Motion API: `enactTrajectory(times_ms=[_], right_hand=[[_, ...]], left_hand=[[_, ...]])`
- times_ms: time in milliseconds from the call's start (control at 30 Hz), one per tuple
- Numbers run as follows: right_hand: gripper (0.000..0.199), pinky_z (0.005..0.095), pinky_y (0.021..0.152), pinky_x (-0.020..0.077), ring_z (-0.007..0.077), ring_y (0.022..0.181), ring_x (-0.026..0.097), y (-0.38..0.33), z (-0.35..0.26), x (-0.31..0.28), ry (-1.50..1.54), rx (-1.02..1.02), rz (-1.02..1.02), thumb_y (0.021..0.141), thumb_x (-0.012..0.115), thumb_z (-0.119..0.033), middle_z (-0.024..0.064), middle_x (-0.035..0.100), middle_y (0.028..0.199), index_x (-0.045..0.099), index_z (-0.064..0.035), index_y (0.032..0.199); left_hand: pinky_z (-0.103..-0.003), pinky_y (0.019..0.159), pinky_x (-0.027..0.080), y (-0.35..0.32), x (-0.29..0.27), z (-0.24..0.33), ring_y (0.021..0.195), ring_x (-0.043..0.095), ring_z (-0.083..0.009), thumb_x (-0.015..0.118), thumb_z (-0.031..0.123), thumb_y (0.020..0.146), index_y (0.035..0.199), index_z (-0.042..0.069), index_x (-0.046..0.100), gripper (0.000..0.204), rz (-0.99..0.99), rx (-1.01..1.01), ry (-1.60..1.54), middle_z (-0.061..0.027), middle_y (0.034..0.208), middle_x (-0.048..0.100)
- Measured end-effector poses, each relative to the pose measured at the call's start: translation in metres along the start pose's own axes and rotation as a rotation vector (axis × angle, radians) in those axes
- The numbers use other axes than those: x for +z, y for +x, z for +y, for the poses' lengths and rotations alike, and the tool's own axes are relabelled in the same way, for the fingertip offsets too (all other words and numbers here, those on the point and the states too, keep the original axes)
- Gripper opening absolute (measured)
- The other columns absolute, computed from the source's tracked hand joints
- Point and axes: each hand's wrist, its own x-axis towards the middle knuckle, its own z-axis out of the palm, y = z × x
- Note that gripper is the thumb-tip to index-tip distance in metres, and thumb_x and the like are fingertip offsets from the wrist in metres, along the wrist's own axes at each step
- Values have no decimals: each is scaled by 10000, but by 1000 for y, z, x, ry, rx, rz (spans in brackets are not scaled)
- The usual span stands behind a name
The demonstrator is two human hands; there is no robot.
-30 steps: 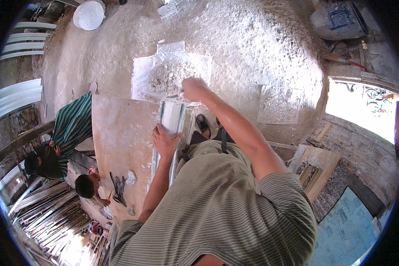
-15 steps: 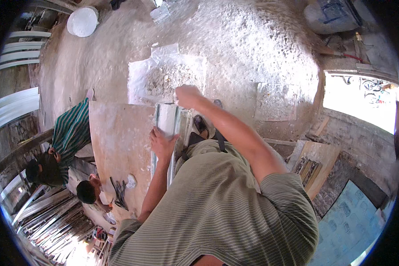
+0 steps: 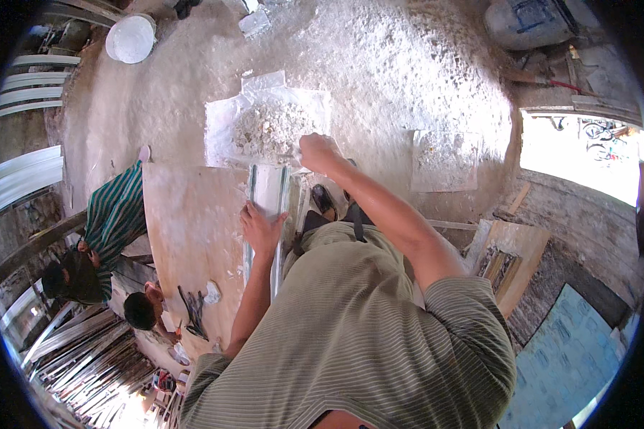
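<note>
A long white plaster-like moulding with grooved edges lies along the right side of the wooden board, pointing away from me. My left hand lies across it, fingers at the left edge and thumb at the right, holding it. Just beyond its far end and to the right, my right hand is closed in a fist. Whatever the fist holds is hidden or too small to make out. Under and beyond it, a whitish sheet on the floor carries crumbly pale scraps.
Two people sit or crouch at the left, one with a striped green cloth. Dark tools lie on the board near a white lump. A white bucket stands far left. A blue sheet lies at the right.
My right hand has moved a little to the right, away from the moulding's far end. My left hand stays on the moulding.
</note>
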Motion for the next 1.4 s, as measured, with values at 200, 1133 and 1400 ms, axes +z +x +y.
enactTrajectory(times_ms=[200,1133,1400], right_hand=[[201,501,729,535,396,836,670,-60,43,11,106,204,114,740,605,-110,276,661,883,652,49,853],[166,261,419,397,97,496,486,-447,333,94,2057,876,1279,841,633,-167,-29,502,600,531,-145,713],[78,238,423,391,108,502,496,-443,400,23,2359,490,1750,869,619,-123,-22,521,653,564,-142,819]], left_hand=[[-508,983,415,3,33,-34,1187,466,-447,843,493,613,1358,-87,386,1049,6,121,-50,-288,1275,481],[-400,1111,311,45,-23,176,1319,412,-365,686,480,839,1326,-60,505,749,-565,528,27,-258,1358,485],[-405,1095,334,1,10,279,1286,449,-370,682,473,838,1316,-41,524,719,-602,658,61,-259,1333,506]])
